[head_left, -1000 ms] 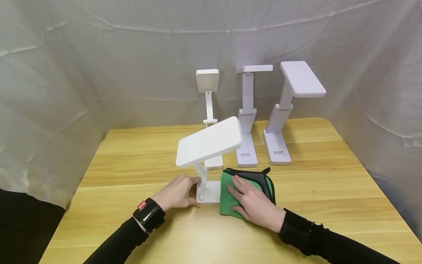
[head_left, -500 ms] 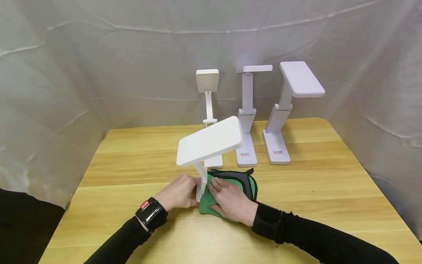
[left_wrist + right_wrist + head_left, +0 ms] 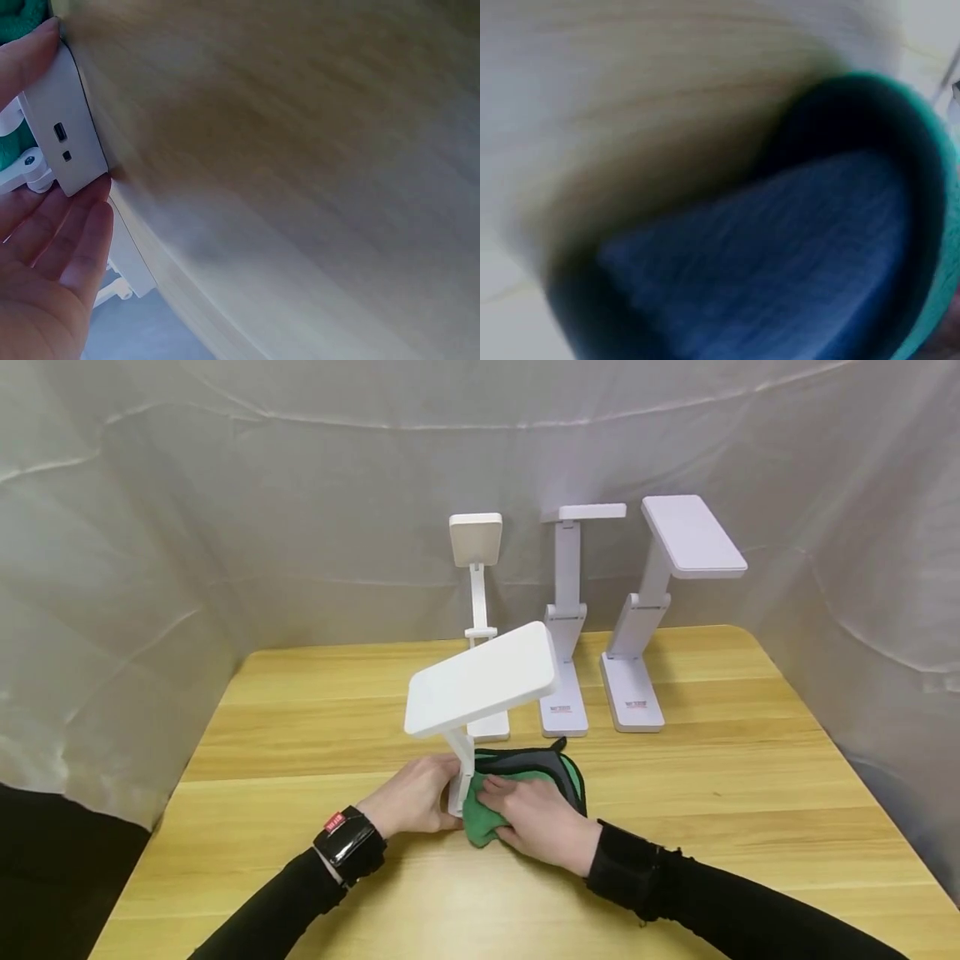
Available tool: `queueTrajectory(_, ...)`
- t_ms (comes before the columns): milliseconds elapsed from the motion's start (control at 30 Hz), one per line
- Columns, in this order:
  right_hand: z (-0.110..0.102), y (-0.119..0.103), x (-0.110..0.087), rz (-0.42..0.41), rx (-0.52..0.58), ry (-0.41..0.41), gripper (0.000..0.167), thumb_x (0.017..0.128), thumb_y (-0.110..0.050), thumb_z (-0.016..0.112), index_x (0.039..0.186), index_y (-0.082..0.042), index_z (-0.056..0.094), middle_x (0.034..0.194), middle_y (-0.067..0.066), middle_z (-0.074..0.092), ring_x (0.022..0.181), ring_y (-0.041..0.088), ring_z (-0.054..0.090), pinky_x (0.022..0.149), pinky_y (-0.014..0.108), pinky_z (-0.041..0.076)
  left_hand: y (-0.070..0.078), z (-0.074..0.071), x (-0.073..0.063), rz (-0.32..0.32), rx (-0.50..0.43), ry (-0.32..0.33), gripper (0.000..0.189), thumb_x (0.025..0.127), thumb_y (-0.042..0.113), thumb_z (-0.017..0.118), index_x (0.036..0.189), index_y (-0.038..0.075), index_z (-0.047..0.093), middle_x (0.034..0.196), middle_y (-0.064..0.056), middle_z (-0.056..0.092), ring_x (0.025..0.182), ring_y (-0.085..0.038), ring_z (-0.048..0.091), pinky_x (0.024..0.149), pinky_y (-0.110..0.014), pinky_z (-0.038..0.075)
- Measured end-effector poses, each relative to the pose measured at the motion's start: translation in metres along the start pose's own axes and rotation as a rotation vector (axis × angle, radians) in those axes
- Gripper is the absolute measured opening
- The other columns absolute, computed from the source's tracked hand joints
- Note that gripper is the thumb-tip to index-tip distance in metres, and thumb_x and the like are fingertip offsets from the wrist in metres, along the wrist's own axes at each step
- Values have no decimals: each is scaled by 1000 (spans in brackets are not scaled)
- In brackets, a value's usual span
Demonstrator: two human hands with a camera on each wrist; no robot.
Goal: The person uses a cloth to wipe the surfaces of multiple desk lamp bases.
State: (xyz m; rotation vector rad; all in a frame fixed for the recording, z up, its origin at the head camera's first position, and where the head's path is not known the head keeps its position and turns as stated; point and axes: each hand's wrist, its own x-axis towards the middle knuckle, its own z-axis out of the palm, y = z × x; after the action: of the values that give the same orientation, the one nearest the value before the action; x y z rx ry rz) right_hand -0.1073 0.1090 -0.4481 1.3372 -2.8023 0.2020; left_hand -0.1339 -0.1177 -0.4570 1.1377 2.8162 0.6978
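A white folding desk lamp (image 3: 483, 681) stands nearest the person, its broad head tilted over its base. My left hand (image 3: 420, 793) grips the end of that base, thumb on one side and fingers on the other. In the left wrist view, the base (image 3: 64, 124) shows a port and a small slot on its end face. My right hand (image 3: 543, 822) holds a green and grey cloth (image 3: 480, 817) bunched under its fingers, over the base, which it mostly hides. The right wrist view is filled by the cloth's blurred grey side (image 3: 780, 255).
Behind the cloth stand three more white lamps: a left one (image 3: 476, 539), a middle one (image 3: 567, 560) and a right one (image 3: 693, 535). The wooden table (image 3: 300, 710) has a pale curtain (image 3: 337, 502) along its back and sides.
My right hand has slid the cloth left across the lamp's base, up to the lamp's arm, and its fingers have drawn the cloth into a bunch. My left hand keeps its grip.
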Motion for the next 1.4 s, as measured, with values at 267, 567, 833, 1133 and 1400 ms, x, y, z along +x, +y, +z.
queueTrajectory(267,5,-14,14,-8,-225,80,35,87,-41,77,105,-12,72,107,2,73,103,16,71,61,29,60,0,-3,-2,-28,-21,-24,40,64,18,88,97,13,64,85,7,60,75,-7,55,65,-15,50)
queueTrajectory(567,-5,4,1,-25,23,-51,43,81,-8,79,123,-14,72,131,8,70,109,23,72,80,36,63,-1,0,-2,-17,4,-21,46,69,29,91,104,13,66,93,7,66,82,-8,60,76,-21,56)
queueTrajectory(833,-4,4,-1,3,-41,-15,42,83,-28,82,122,-14,72,128,7,72,103,22,74,70,35,62,-1,-1,1,-15,-21,-36,48,69,30,92,107,13,67,98,6,68,85,-7,61,80,-22,58)
queueTrajectory(1133,-3,-6,12,10,-156,14,41,83,-41,81,113,-14,73,112,3,75,79,18,72,55,30,56,-2,-4,2,-8,-18,-26,45,65,20,90,102,14,66,94,7,66,83,-9,61,78,-23,57)
queueTrajectory(1400,-5,19,-19,-16,92,20,47,80,-7,81,124,-17,72,131,6,70,111,20,72,87,37,62,-1,-4,3,-38,-19,-56,49,68,30,93,105,11,67,94,7,66,81,-9,59,74,-19,54)
